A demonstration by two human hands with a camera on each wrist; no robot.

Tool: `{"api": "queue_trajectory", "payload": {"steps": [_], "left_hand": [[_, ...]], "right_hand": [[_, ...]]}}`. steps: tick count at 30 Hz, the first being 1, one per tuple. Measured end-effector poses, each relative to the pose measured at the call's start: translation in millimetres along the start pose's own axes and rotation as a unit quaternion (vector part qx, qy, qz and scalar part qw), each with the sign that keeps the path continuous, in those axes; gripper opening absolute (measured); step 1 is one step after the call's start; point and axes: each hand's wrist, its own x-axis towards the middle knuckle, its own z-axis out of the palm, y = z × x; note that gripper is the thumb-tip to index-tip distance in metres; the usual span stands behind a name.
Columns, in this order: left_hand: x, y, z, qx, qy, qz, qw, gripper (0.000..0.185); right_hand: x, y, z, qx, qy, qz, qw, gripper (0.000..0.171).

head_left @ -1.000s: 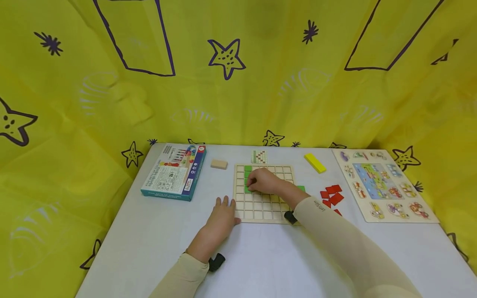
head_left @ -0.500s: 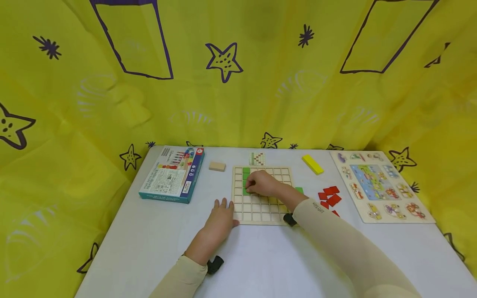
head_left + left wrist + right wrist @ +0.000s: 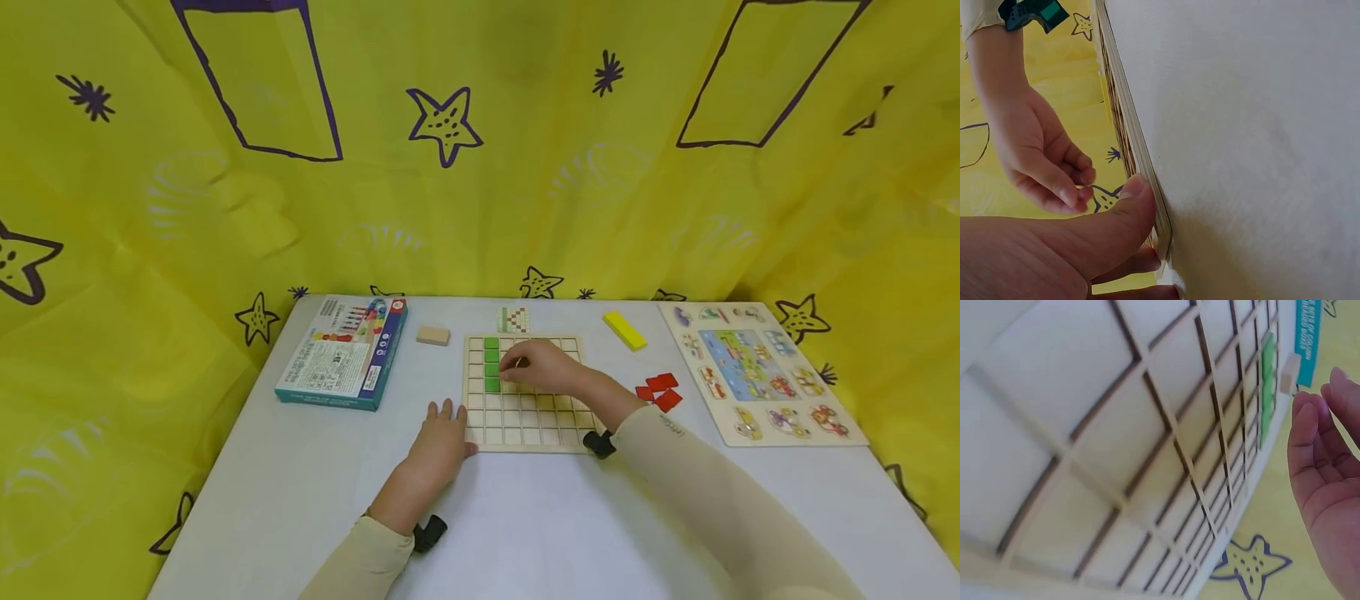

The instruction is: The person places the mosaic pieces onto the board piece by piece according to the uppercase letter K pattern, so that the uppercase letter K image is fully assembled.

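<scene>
A wooden grid board (image 3: pixel 513 436) lies on the table, with a column of green square tiles (image 3: pixel 491 357) set in its upper left. Over the board, beside that column, hovers my right hand (image 3: pixel 542 367). Its thumb and fingers are loosely bent and nearly meet; in the right wrist view no tile shows between the fingertips (image 3: pixel 1307 419). My left hand (image 3: pixel 438 442) rests at the board's lower left corner, fingers extended along the left side. In the left wrist view its thumb (image 3: pixel 1138 206) touches the board's edge (image 3: pixel 1144 165).
Several red tiles (image 3: pixel 662 382) lie right of the board, near a yellow block (image 3: pixel 625 331) and a picture puzzle (image 3: pixel 738 367). Behind the board is a small pattern card (image 3: pixel 514 319). A wooden block (image 3: pixel 432 336) and a game box (image 3: pixel 341 354) stand on the left.
My right fingers have come away from the green tiles and the hand has shifted slightly right, uncovering the column. The left hand stays at the board's corner.
</scene>
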Motion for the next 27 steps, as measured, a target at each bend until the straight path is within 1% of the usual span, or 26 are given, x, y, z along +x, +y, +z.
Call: {"api": "queue_trajectory", "payload": {"steps": [7, 11, 15, 20, 24, 27], "left_hand": [[-1.9, 2.2, 3.5, -0.014, -0.011, -0.004, 0.9998, 0.066], [-2.9, 1.8, 5.8, -0.025, -0.014, -0.006, 0.9996, 0.066], [-3.3, 1.1, 6.7, -0.025, -0.012, -0.001, 0.9996, 0.066], [-3.9, 1.6, 3.9, -0.021, -0.012, 0.006, 0.9997, 0.066], [-3.9, 0.9, -1.2, -0.022, -0.015, 0.002, 0.9996, 0.066], [-3.5, -0.4, -3.5, -0.020, -0.015, 0.006, 0.9997, 0.066]], "right_hand": [[-34, 10, -21, 0.014, 0.009, 0.019, 1.000, 0.017], [-51, 19, -29, 0.010, 0.013, 0.038, 0.999, 0.017], [-68, 28, -37, 0.002, 0.017, 0.052, 0.999, 0.017], [-89, 38, -46, 0.006, 0.027, 0.066, 0.997, 0.018], [-100, 47, -51, 0.009, 0.034, 0.073, 0.997, 0.019], [-107, 53, -52, 0.006, 0.038, 0.078, 0.996, 0.017]]}}
